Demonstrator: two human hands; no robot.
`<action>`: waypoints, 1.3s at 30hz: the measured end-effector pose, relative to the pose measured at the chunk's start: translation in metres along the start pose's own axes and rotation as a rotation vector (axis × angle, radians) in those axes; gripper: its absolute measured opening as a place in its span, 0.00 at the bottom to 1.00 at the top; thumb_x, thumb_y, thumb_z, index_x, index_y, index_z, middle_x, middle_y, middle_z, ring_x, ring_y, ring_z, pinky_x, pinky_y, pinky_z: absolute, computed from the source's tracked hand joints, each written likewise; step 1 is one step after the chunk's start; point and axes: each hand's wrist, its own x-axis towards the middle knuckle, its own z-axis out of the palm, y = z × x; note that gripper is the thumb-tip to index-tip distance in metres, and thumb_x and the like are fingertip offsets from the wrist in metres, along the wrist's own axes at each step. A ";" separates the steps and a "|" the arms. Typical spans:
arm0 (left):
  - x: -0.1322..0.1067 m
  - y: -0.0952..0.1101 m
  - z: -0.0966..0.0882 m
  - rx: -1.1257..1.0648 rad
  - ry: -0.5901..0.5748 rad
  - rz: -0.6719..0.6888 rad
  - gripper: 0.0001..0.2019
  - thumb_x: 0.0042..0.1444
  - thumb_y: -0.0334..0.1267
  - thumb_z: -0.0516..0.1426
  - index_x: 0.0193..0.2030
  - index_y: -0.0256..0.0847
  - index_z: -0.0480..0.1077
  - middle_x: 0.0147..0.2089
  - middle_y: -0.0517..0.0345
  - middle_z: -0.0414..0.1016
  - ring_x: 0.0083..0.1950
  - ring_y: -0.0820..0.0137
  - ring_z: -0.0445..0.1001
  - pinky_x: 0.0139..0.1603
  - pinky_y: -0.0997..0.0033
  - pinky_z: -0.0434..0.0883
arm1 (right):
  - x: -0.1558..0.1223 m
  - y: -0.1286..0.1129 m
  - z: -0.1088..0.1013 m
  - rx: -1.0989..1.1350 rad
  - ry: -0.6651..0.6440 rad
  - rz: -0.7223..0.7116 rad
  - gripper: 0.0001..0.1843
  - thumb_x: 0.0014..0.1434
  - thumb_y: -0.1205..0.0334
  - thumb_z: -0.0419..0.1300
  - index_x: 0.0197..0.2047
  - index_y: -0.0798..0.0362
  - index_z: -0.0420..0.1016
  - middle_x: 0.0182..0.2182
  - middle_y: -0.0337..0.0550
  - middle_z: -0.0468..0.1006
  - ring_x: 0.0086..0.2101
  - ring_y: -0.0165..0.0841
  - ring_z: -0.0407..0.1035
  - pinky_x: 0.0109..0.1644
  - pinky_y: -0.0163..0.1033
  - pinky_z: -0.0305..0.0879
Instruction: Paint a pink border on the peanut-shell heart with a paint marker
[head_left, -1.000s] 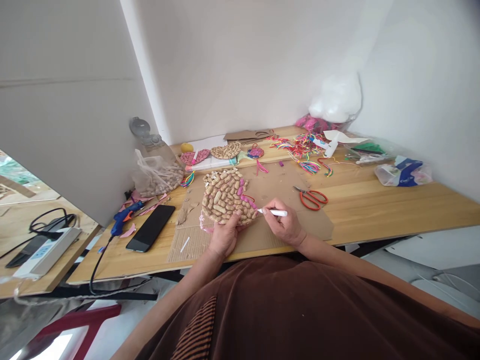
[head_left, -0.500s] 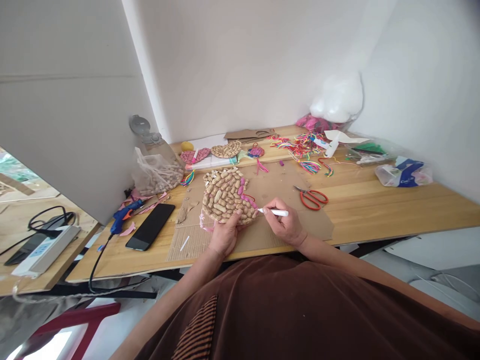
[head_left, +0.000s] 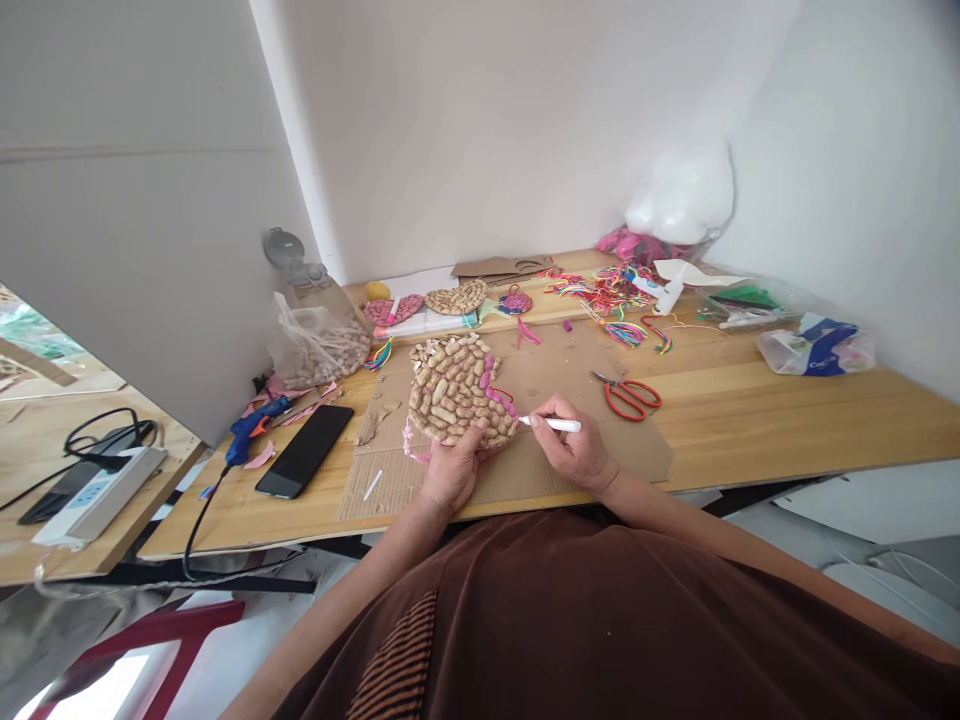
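My left hand grips the lower edge of a peanut-covered heart, thumb on top of the shells. A line of peanuts along its right notch is coloured pink-purple; the others are plain tan. Between the fingers of my right hand is a white marker pen, its tip at the right edge of the heart. The heart is held over a sheet of brown cardboard. A pink ribbon-like trim hangs at the heart's lower left.
Orange-handled scissors lie right of the cardboard. Leftward are a black phone, a blue glue gun and a bag of peanuts. Coloured threads, a tissue pack and finished-looking pink and tan peanut hearts sit farther back.
The whole view has shifted slightly, with everything a little farther right. Both hands keep their holds, and the pen tip stays by the heart's right edge.
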 end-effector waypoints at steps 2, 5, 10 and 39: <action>0.000 0.001 0.001 -0.006 0.003 0.001 0.37 0.50 0.39 0.71 0.66 0.50 0.66 0.64 0.48 0.75 0.64 0.52 0.74 0.59 0.46 0.77 | 0.000 0.001 0.000 0.001 -0.001 -0.007 0.10 0.68 0.57 0.56 0.35 0.49 0.69 0.22 0.34 0.69 0.22 0.29 0.61 0.28 0.35 0.58; 0.000 0.001 0.001 -0.013 0.001 0.000 0.37 0.50 0.39 0.71 0.67 0.50 0.65 0.64 0.48 0.75 0.63 0.52 0.75 0.59 0.46 0.77 | 0.000 0.002 0.001 0.001 -0.003 -0.012 0.10 0.68 0.57 0.56 0.35 0.49 0.69 0.22 0.33 0.68 0.21 0.28 0.59 0.28 0.35 0.57; 0.001 -0.001 -0.002 -0.007 -0.014 -0.003 0.38 0.51 0.40 0.71 0.68 0.49 0.64 0.64 0.47 0.75 0.62 0.52 0.76 0.58 0.47 0.78 | 0.000 0.003 0.001 -0.008 0.010 -0.009 0.09 0.68 0.57 0.56 0.35 0.50 0.69 0.22 0.33 0.68 0.21 0.28 0.59 0.28 0.35 0.56; -0.001 0.004 -0.001 0.064 0.017 0.004 0.35 0.52 0.40 0.70 0.66 0.50 0.65 0.60 0.49 0.79 0.59 0.56 0.79 0.57 0.50 0.79 | -0.006 -0.004 -0.001 0.063 -0.042 -0.095 0.09 0.69 0.57 0.55 0.37 0.49 0.71 0.29 0.40 0.76 0.27 0.31 0.67 0.34 0.38 0.64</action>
